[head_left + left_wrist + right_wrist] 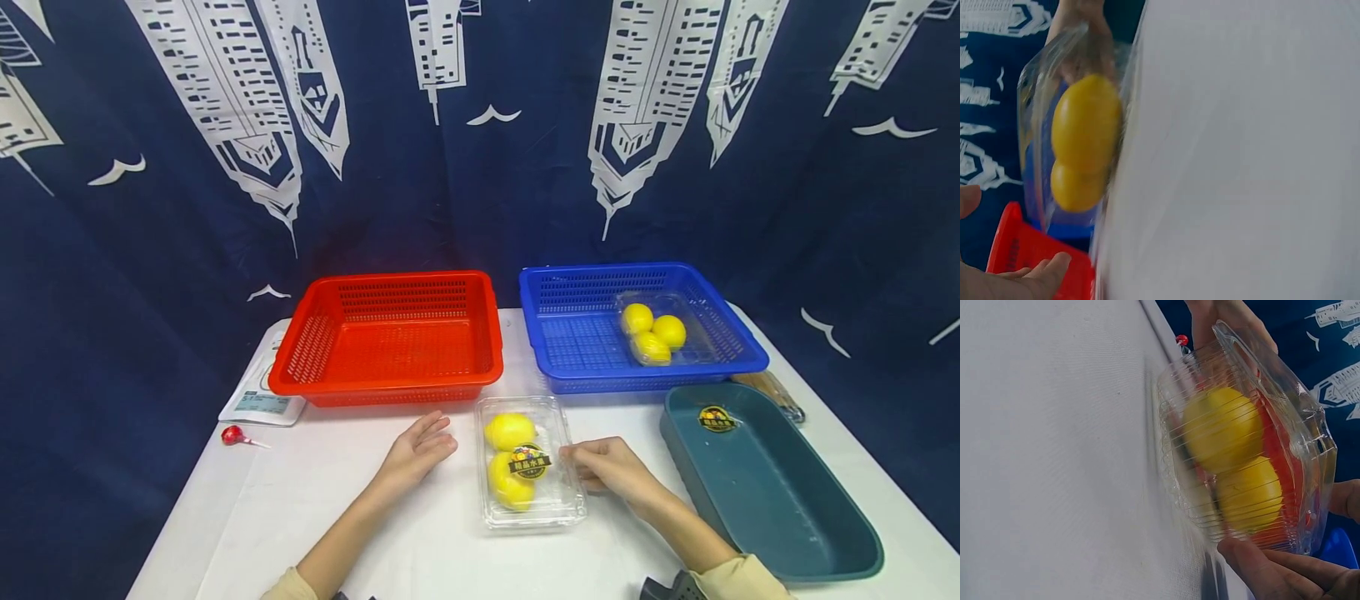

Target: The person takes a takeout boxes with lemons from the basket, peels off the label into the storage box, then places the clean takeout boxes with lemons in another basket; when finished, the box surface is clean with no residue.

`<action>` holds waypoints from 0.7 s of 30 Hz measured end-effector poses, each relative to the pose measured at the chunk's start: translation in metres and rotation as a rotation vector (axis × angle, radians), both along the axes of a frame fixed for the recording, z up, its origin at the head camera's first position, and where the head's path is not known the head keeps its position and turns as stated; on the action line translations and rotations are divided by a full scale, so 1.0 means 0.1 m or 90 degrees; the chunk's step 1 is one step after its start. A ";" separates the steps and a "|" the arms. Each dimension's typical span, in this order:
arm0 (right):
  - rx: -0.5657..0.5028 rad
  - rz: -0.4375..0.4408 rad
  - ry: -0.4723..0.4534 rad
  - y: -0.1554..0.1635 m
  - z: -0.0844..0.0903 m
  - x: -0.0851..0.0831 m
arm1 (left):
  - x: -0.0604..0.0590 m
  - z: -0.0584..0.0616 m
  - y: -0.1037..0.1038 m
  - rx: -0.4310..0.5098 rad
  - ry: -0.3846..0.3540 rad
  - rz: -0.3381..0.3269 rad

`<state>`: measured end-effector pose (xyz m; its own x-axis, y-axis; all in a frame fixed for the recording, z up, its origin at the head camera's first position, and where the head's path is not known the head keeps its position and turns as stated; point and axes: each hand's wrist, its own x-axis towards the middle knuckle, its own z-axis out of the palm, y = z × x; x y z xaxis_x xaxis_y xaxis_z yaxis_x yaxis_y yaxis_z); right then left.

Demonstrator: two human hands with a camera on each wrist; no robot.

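A closed clear plastic clamshell box (558,504) with a round sticker (529,462) on its lid lies on the white table. Two lemons (510,432) show through it, side by side in the right wrist view too. My right hand (618,473) holds the box's right side, thumb (1344,500) near the lid edge and fingers (1241,556) low by the base. To the left of the box, my left hand (416,450) is held apart from it, fingers loosely extended and nothing in them.
Behind stand a red basket (386,396) and a blue basket (577,379) holding another clear box with three lemons (652,332). A dark green tray (780,467) with a sticker in it sits on the right. A lollipop (232,435) and a white packet (262,404) lie on the left.
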<state>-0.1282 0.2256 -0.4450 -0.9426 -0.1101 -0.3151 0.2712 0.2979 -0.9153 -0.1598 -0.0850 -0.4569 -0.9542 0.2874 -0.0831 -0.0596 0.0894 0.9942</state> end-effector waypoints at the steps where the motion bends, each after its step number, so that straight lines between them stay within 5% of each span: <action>1: 0.004 -0.002 0.000 0.00 0.00 0.00 | 0.01 -0.02 0.05 0.009 -0.001 0.000; 10: 0.018 -0.012 -0.001 0.00 0.00 0.01 | 0.07 -0.17 0.39 0.146 -0.067 -0.040; 21: 0.004 -0.002 0.008 0.00 -0.01 0.02 | 0.11 -0.32 0.52 0.125 -0.061 -0.017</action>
<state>-0.1266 0.2260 -0.4463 -0.9467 -0.1053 -0.3045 0.2613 0.3021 -0.9168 -0.1492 -0.0332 -0.4890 -0.9365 0.3323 -0.1123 -0.1543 -0.1029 0.9826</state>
